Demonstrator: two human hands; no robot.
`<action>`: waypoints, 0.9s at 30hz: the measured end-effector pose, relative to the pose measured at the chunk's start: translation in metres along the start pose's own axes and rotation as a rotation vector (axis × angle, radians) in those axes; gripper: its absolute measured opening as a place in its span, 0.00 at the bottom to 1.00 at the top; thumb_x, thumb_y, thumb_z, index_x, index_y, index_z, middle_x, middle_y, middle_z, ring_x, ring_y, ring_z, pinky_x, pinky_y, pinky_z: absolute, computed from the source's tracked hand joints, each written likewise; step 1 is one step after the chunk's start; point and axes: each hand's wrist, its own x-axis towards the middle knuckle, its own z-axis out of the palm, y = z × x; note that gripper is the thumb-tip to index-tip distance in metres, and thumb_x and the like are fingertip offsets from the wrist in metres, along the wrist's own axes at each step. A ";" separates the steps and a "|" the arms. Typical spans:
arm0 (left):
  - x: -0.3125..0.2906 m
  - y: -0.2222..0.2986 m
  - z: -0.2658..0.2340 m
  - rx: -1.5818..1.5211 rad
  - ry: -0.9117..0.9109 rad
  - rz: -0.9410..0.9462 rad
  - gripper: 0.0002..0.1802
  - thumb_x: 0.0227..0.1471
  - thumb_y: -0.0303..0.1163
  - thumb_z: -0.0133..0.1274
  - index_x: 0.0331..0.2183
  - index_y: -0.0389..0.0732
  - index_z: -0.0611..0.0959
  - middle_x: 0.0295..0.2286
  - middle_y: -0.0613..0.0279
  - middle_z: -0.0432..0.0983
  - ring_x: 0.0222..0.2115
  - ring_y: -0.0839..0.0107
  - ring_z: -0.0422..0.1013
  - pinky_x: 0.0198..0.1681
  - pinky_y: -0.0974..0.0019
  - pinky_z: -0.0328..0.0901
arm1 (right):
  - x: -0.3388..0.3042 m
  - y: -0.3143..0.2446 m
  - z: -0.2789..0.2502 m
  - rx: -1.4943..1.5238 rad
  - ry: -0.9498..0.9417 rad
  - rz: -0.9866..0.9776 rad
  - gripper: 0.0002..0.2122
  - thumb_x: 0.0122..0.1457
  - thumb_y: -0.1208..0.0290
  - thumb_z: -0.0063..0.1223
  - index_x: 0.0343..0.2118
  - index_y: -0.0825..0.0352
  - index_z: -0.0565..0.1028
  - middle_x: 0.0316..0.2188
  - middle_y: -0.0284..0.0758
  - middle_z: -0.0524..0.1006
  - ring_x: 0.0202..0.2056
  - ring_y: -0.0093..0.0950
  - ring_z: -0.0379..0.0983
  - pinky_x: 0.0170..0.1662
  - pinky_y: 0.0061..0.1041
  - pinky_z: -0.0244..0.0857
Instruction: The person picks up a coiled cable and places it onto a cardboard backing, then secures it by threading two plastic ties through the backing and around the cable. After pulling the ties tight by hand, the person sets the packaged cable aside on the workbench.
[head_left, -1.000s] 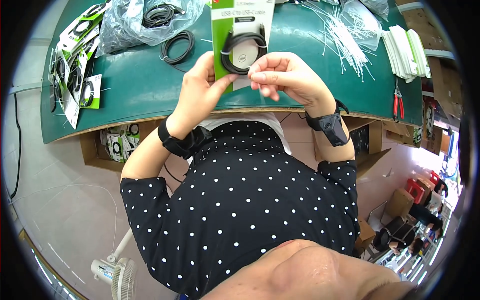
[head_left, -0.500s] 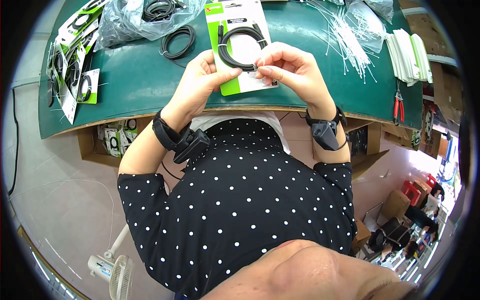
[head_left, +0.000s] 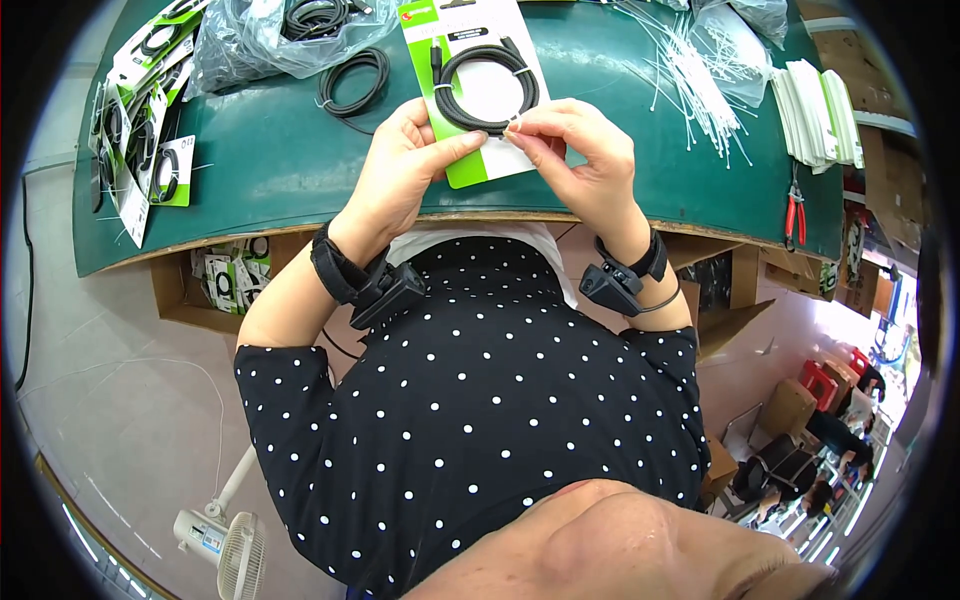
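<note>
A white and green backing card (head_left: 496, 162) carries a coiled black cable (head_left: 443, 104) with plugs at its upper ends. White cable ties (head_left: 521, 71) cross the coil at its sides. My left hand (head_left: 405, 160) is closed on the card's lower left edge, thumb on the front and fingers behind. At the coil's lower right, my right hand (head_left: 585, 150) pinches a thin white cable tie between thumb and forefinger; its tip is mostly hidden by the fingers. The card is held above the green table's near edge.
Loose white cable ties (head_left: 700, 90) lie to the right, beside a stack of white-green cards (head_left: 805, 115) and red-handled cutters (head_left: 795, 215). A loose cable coil (head_left: 355, 85), a plastic bag of cables (head_left: 250, 50) and carded cables (head_left: 150, 120) occupy the left.
My right hand has turned at the wrist and its fingers have drawn closer together at the coil's lower right. The card has shifted slightly left and up with my left hand holding it.
</note>
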 end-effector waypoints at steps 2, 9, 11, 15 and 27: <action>0.000 -0.002 -0.002 0.005 -0.001 -0.003 0.18 0.48 0.23 0.58 0.43 0.36 0.73 0.34 0.62 0.79 0.32 0.80 0.74 0.31 0.79 0.66 | 0.000 0.000 0.000 -0.002 0.001 -0.004 0.05 0.47 0.81 0.62 0.28 0.67 0.78 0.25 0.32 0.77 0.21 0.17 0.68 0.20 0.14 0.59; 0.002 -0.003 -0.001 -0.002 -0.007 0.021 0.18 0.48 0.22 0.58 0.43 0.36 0.74 0.35 0.61 0.78 0.33 0.79 0.74 0.34 0.78 0.67 | 0.000 0.001 -0.001 0.014 0.019 0.002 0.05 0.47 0.81 0.61 0.28 0.67 0.78 0.25 0.32 0.78 0.21 0.18 0.69 0.20 0.14 0.59; 0.002 -0.004 0.000 -0.010 -0.005 0.026 0.18 0.48 0.22 0.58 0.43 0.35 0.74 0.35 0.61 0.78 0.33 0.78 0.74 0.35 0.77 0.68 | -0.001 0.000 -0.001 0.001 0.016 0.018 0.05 0.47 0.81 0.61 0.28 0.67 0.78 0.25 0.32 0.78 0.21 0.18 0.69 0.20 0.15 0.59; 0.001 -0.004 0.001 -0.021 -0.005 0.037 0.18 0.48 0.21 0.57 0.43 0.35 0.73 0.36 0.60 0.78 0.35 0.77 0.74 0.38 0.74 0.69 | -0.001 0.000 -0.002 -0.024 0.026 -0.001 0.05 0.47 0.81 0.61 0.28 0.67 0.78 0.25 0.32 0.78 0.21 0.19 0.69 0.20 0.15 0.60; 0.002 -0.002 0.001 -0.012 -0.010 0.044 0.19 0.48 0.20 0.57 0.44 0.34 0.73 0.37 0.59 0.77 0.37 0.75 0.74 0.41 0.72 0.70 | 0.001 -0.004 -0.003 -0.033 0.043 -0.015 0.05 0.47 0.81 0.61 0.27 0.68 0.78 0.25 0.33 0.78 0.22 0.20 0.70 0.20 0.15 0.61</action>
